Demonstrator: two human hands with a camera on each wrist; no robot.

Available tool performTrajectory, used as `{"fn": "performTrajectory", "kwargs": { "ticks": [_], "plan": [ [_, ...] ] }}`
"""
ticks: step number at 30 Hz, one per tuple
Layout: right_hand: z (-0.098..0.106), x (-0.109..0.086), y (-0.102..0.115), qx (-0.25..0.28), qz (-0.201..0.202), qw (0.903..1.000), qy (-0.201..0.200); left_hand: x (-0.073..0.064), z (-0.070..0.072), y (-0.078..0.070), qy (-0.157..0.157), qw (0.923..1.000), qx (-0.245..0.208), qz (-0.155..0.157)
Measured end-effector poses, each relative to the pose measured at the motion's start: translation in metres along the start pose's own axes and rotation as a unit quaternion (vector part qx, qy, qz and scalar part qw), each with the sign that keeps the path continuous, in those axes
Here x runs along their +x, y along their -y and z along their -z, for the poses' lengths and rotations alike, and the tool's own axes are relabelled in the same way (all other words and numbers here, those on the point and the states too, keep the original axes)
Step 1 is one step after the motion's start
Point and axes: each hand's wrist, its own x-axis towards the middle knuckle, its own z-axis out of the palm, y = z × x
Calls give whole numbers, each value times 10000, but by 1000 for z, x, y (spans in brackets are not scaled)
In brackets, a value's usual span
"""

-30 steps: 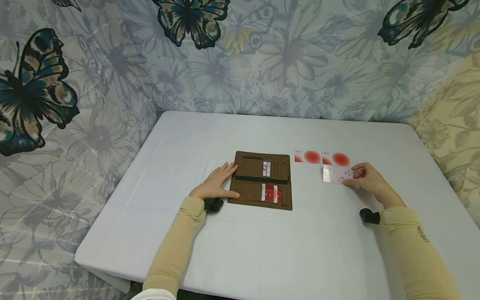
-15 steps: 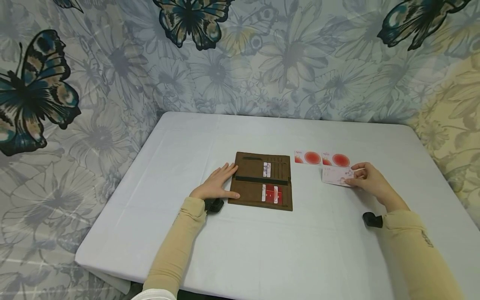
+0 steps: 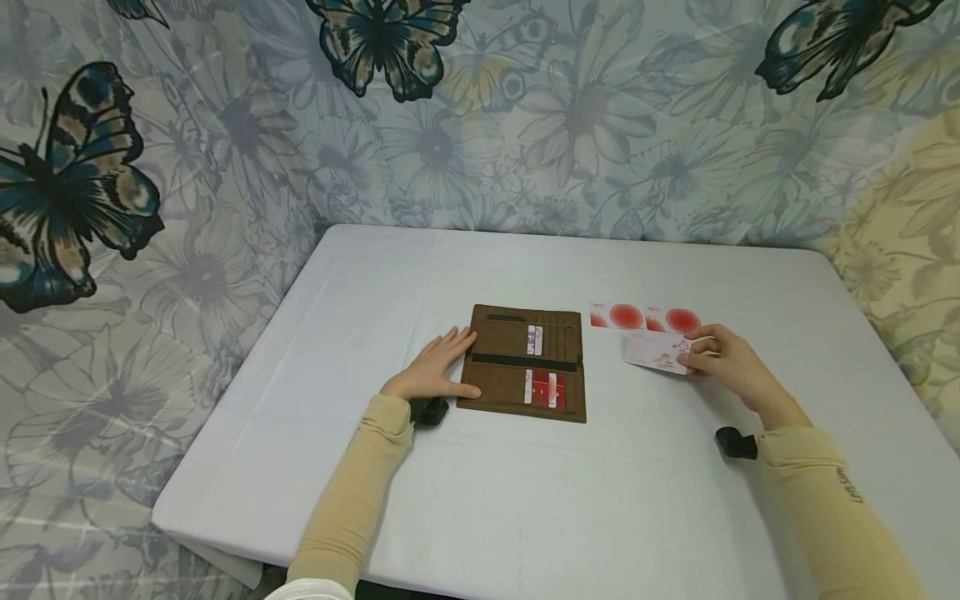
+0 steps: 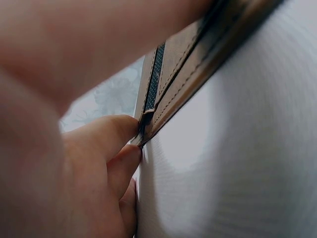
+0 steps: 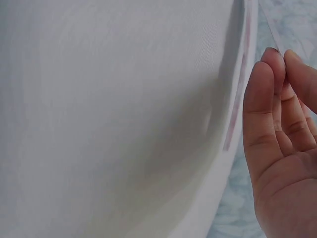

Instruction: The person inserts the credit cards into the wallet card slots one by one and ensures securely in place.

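Observation:
A brown wallet (image 3: 495, 383) lies unfolded on the white table, with card edges showing in its slots and a dark band across its middle. My left hand (image 3: 429, 367) rests at the wallet's left side, fingers straight and spread; in the left wrist view, fingertips (image 4: 130, 126) touch the wallet's edge. To the right, my right hand (image 3: 731, 367) pinches a pale card (image 3: 651, 350) with a faint pink pattern by its right end, between thumb and fingers. The right wrist view shows that card (image 5: 271, 25) edge-on, raised off the tabletop.
Two cards with red circles, a left one (image 3: 626, 316) and a right one (image 3: 682, 320), lie side by side just beyond the held card. The white-covered table (image 3: 570, 517) meets a flower and butterfly patterned wall covering (image 3: 585, 125) at its back.
My right hand first lifts the pale card slightly and tilts it, then carries it left toward the wallet. The left hand stays at the wallet's left side.

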Motion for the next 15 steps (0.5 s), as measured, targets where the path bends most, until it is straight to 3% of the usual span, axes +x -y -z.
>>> {"fn": "performTrajectory", "kwargs": {
  "ticks": [10, 15],
  "plan": [
    [-25, 8, 20, 202, 125, 9997, -78, 0, 0, 1, 12, 10000, -29, -19],
    [-44, 15, 34, 546, 264, 9982, 34, -1, 0, 1, 7, 10000, -43, -47]
  ]
}}
